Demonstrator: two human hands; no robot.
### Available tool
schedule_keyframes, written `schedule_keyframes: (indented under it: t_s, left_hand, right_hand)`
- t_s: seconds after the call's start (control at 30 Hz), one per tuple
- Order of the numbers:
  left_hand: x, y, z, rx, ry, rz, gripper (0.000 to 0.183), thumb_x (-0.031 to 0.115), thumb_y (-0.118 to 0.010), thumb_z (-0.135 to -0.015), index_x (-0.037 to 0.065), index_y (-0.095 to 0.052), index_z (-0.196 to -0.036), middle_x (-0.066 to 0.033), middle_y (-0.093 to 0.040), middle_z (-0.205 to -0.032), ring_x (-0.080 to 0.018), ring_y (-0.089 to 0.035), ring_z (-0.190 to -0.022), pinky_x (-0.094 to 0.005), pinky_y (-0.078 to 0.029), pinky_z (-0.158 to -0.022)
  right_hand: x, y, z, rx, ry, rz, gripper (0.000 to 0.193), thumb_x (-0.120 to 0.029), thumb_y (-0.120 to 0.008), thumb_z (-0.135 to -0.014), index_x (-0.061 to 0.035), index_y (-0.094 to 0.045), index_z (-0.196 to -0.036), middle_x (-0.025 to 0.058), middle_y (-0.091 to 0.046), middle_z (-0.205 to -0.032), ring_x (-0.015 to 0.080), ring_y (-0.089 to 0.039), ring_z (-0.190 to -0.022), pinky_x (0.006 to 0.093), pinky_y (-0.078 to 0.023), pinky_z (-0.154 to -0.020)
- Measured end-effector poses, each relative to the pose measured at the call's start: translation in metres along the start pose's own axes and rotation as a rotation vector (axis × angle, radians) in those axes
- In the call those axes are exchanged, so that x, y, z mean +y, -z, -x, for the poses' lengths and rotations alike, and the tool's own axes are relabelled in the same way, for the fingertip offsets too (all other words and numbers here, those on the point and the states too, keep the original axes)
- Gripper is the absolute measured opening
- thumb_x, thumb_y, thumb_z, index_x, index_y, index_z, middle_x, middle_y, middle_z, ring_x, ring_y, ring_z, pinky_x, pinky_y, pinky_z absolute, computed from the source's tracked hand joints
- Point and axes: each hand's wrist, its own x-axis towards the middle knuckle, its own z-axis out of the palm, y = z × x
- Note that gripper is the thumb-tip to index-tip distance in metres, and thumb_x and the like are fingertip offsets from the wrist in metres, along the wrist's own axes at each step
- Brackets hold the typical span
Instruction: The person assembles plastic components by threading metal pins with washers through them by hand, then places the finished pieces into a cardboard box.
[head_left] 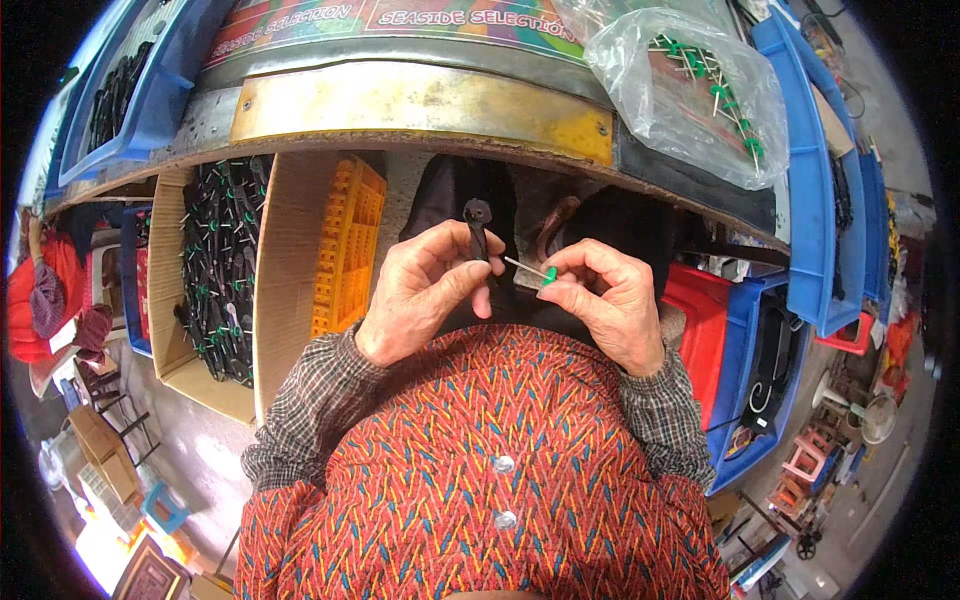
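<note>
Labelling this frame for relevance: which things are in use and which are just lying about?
In use:
- left hand pinching a black strap piece
- right hand holding a green-headed pin

Possibly stock for it:
- clear bag of green pins on the bench
- cardboard box of black pieces with pins

Lying about:
- orange crate
- blue bins
- red bin
- stools

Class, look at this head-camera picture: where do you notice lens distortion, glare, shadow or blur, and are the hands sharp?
In the head view, fisheye distortion bows the bench edge into an arc and leaves black corners; glare whitens the clear plastic bag; deep shadow fills the space under the bench; the left hand with its black strap piece and the right hand with the green-capped pin are sharp.
</note>
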Motion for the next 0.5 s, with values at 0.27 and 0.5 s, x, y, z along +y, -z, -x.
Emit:
schedule_keyframes:
  t_s: [0.27, 0.5]
  left_hand:
    - [-0.006, 0.011, 0.011, 0.022, 0.003, 0.259, 0.012, 0.000, -0.059, -0.090, -0.002, -0.055, -0.101, -0.0134, -0.065, -0.096, -0.0153, -0.064, -0.068, -0.0280, -0.055, -0.063]
    - [-0.013, 0.018, 0.018, 0.103, -0.012, 0.261, 0.014, 0.003, -0.064, -0.086, 0.000, -0.057, -0.098, -0.0165, -0.065, -0.095, -0.0184, -0.064, -0.066, -0.0311, -0.055, -0.064]
  right_hand:
    - [-0.001, -0.019, 0.002, -0.028, -0.035, -0.114, 0.019, -0.010, -0.076, -0.077, -0.0014, -0.064, -0.089, -0.0032, -0.055, -0.073, 0.0036, -0.047, -0.065, 0.0202, -0.040, -0.058]
    - [-0.009, -0.027, -0.001, -0.040, 0.068, 0.063, 0.021, -0.012, -0.077, -0.075, -0.0009, -0.064, -0.087, 0.0005, -0.052, -0.069, 0.0076, -0.047, -0.061, 0.0234, -0.039, -0.054]
